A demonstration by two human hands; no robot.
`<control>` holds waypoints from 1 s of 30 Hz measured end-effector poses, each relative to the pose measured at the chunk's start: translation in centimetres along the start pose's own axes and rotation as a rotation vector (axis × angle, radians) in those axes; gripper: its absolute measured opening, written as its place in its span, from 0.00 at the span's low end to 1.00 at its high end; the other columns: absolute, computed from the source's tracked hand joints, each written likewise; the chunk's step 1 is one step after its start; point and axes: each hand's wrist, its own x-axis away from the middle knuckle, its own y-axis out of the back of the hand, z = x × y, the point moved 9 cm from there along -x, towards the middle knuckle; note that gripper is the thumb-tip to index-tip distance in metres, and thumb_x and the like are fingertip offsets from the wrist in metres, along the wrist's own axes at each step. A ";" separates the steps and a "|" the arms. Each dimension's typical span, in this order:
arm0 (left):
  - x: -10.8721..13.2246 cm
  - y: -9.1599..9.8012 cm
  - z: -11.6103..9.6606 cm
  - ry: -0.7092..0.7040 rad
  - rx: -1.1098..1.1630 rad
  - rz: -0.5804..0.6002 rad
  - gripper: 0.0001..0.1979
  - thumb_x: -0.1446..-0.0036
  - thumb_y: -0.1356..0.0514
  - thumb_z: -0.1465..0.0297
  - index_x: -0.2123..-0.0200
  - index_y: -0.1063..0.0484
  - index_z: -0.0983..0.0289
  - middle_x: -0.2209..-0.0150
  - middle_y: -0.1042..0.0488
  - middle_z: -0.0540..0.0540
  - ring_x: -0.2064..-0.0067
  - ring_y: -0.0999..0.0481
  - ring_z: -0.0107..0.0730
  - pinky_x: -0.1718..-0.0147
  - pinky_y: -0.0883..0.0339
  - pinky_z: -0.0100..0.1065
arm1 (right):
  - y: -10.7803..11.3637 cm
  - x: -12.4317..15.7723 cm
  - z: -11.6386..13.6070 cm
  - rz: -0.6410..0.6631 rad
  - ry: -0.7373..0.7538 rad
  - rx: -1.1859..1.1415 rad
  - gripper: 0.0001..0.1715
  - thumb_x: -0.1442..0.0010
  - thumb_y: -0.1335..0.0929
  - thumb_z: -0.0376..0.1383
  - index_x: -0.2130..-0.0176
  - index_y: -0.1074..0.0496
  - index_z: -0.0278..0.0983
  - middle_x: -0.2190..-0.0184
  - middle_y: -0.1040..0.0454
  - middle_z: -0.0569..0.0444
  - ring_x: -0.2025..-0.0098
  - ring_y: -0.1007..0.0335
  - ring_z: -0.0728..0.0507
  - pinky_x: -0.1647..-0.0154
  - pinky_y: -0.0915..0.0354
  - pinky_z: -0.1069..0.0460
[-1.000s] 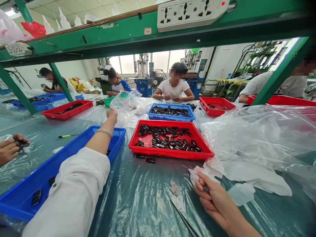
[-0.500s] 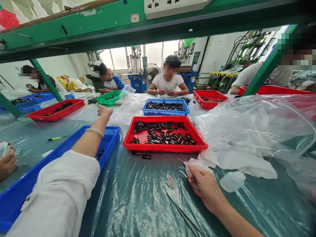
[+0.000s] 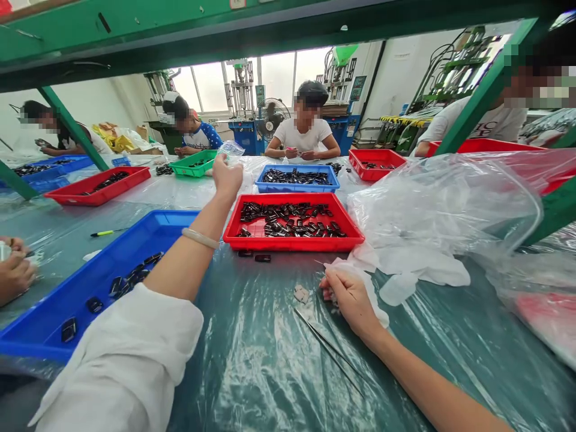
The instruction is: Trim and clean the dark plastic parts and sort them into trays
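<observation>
My left hand [image 3: 227, 178] is raised beyond the near blue tray [image 3: 177, 221], left of the red tray [image 3: 292, 243]. Its fingers are curled together near clear plastic; whatever they hold is hidden. Small black glossy parts [image 3: 135, 273] lie in the blue tray under my forearm, and more fill the red tray. My right hand [image 3: 348, 294] is closed on a crumpled white cloth [image 3: 377, 306] at the red tray's front right. Tweezers [image 3: 326, 345] and a small pale scrap [image 3: 301, 293] rest to its left. Two black parts [image 3: 262, 258] sit before the red tray.
A green frame [image 3: 270, 36] crosses overhead. Plastic bags [image 3: 432, 198] pile at right. Further trays, blue [image 3: 297, 187], green [image 3: 189, 167] and red [image 3: 99, 192], stand across the table. A co-worker's hands [image 3: 15, 270] are at the left edge; several people sit around the table.
My left hand has swung right and its fingers, spread before, are now curled. My right hand has shifted slightly left and up with the cloth. The view has tilted down a little.
</observation>
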 end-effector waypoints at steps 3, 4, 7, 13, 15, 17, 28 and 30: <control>3.9 -1.6 -1.3 0.041 0.098 0.117 0.24 0.50 0.43 0.74 0.48 0.38 0.72 0.55 0.30 0.61 0.56 0.28 0.34 0.57 0.35 0.33 | -0.2 0.1 0.4 0.016 0.047 0.021 0.16 0.38 0.38 0.43 0.67 0.31 0.33 0.73 0.30 0.58 0.74 0.34 0.52 0.71 0.34 0.53; 5.4 -1.9 -1.7 0.050 0.124 0.162 0.23 0.50 0.43 0.73 0.49 0.37 0.71 0.56 0.29 0.60 0.58 0.27 0.33 0.59 0.34 0.32 | -0.2 0.2 0.4 0.022 0.057 0.025 0.17 0.38 0.39 0.44 0.67 0.31 0.33 0.73 0.30 0.58 0.73 0.33 0.52 0.70 0.34 0.53; 10.2 -2.5 -2.3 0.074 0.171 0.336 0.17 0.49 0.45 0.70 0.55 0.31 0.70 0.62 0.26 0.57 0.62 0.26 0.30 0.64 0.33 0.29 | -0.4 0.4 0.7 0.047 0.079 0.026 0.18 0.38 0.39 0.45 0.66 0.31 0.33 0.72 0.29 0.57 0.72 0.32 0.51 0.67 0.33 0.51; 17.3 -2.0 0.1 0.093 0.057 0.720 0.10 0.47 0.41 0.67 0.65 0.28 0.68 0.70 0.26 0.52 0.70 0.27 0.27 0.70 0.32 0.31 | -0.9 0.9 1.3 0.114 0.120 0.052 0.20 0.38 0.40 0.46 0.67 0.31 0.33 0.72 0.28 0.56 0.70 0.31 0.50 0.64 0.33 0.50; 18.1 -1.4 1.4 0.078 -0.029 0.773 0.12 0.44 0.44 0.65 0.63 0.30 0.69 0.67 0.28 0.53 0.68 0.28 0.27 0.69 0.31 0.32 | -1.0 1.1 1.7 0.130 0.143 0.078 0.20 0.38 0.40 0.46 0.67 0.30 0.33 0.71 0.28 0.56 0.68 0.30 0.49 0.62 0.34 0.49; 18.4 -0.9 2.4 0.046 -0.116 0.801 0.13 0.42 0.45 0.64 0.60 0.31 0.68 0.63 0.29 0.53 0.65 0.28 0.29 0.67 0.31 0.34 | -1.3 1.4 2.1 0.143 0.171 0.108 0.20 0.38 0.39 0.46 0.67 0.30 0.33 0.69 0.27 0.55 0.66 0.30 0.48 0.60 0.35 0.47; 21.1 -1.8 3.9 -0.174 -0.481 0.912 0.13 0.42 0.45 0.66 0.56 0.32 0.65 0.53 0.32 0.57 0.52 0.32 0.37 0.53 0.37 0.45 | -0.8 3.7 4.7 0.158 0.269 0.196 0.27 0.40 0.43 0.50 0.55 0.30 0.36 0.56 0.26 0.48 0.51 0.33 0.40 0.48 0.40 0.45; 21.6 -2.2 4.4 -0.159 -0.510 0.915 0.13 0.42 0.45 0.66 0.55 0.33 0.65 0.52 0.33 0.57 0.51 0.33 0.37 0.52 0.38 0.46 | -0.5 3.9 4.6 0.160 0.259 0.195 0.27 0.40 0.44 0.50 0.55 0.30 0.37 0.55 0.27 0.48 0.50 0.34 0.40 0.47 0.41 0.44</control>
